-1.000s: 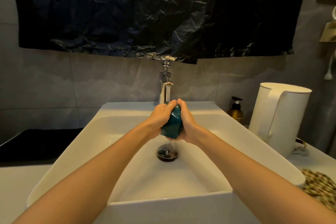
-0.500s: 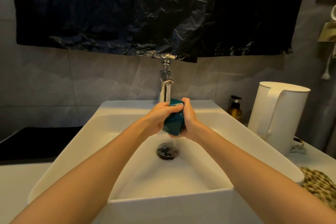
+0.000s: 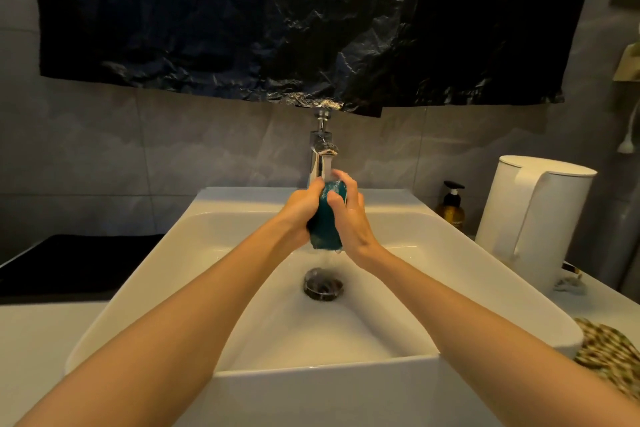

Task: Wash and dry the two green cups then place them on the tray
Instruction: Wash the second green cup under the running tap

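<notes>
View over a white wash basin (image 3: 242, 199). A green cup (image 3: 325, 225) is held above the middle of the basin, directly over the drain (image 3: 323, 284) and just under the spout of the chrome tap (image 3: 320, 156) at the basin's back edge. The cup is mouth uppermost and slightly tilted, with water glinting at its rim and a thin stream falling from its base into the basin.

The left hand (image 3: 299, 213) clasps the cup's left side, its fingers wrapped behind. The right hand (image 3: 353, 224) grips the right side, with the thumb pressed on the near wall and the fingertips curled over the rim. Both hands thus grasp the one cup.

Right of the basin stand an amber pump bottle (image 3: 452, 206) and a white electric kettle (image 3: 533, 218). A patterned woven cloth (image 3: 609, 354) lies by the basin's front right corner. Left of the basin lies a dark flat panel (image 3: 69, 263) — whether it is the tray cannot be told. Above the basin, a crumpled black plastic sheet (image 3: 277, 21) hangs on the tiled wall.
</notes>
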### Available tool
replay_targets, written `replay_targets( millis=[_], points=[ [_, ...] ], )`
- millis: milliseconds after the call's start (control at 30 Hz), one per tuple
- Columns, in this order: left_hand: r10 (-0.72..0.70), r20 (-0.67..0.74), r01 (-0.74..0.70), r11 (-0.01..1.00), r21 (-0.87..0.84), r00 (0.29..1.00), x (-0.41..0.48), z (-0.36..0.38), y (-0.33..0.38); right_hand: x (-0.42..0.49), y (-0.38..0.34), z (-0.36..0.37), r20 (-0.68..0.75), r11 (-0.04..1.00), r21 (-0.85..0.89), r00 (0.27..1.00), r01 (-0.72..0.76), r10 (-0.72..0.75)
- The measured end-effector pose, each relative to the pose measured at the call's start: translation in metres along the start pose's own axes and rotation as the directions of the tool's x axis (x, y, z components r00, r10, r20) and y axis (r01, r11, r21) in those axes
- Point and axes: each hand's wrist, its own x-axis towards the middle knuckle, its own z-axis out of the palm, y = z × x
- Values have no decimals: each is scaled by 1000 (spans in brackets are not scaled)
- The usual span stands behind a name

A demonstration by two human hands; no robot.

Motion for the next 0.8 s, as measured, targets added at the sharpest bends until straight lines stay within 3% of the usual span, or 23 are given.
replay_targets(
  millis=[67, 133, 200, 300, 400, 467, 667, 733, 800],
  points=[
    [58, -14, -58, 998, 41, 998, 2, 3, -4, 3, -3, -2, -5, 981, 108, 986, -164, 165],
    [93, 3, -93, 994, 48, 996, 1, 5, -10, 3, -6, -6, 119, 885, 252, 921, -390, 372],
    [80, 34, -81, 996, 27, 996, 2, 6, -15, 2, -7, -10, 205, 810, 307, 866, -500, 456],
    [53, 53, -52, 998, -31, 997, 1, 5, -14, 3, -5, -9, 158, 850, 271, 892, -452, 424],
    [-3, 58, 6, 998, -56, 998, 4, 0, -9, 2, -1, -11, 105, 978, 81, 977, -192, 183],
    [-46, 72, 53, 993, -102, 996, 5, -3, -6, -1, 0, -10, 136, 996, 44, 988, -81, 75],
    [-30, 174, 41, 997, -58, 984, 3, -3, -6, 1, -12, -11, 114, 904, 209, 928, -372, 355],
    [-27, 204, 36, 998, -42, 979, 4, -5, -6, 1, -10, -13, 100, 916, 178, 932, -360, 347],
    [-18, 186, 30, 998, -61, 982, 7, -5, -7, -1, -7, -12, 95, 954, 147, 963, -263, 251]
  ],
)
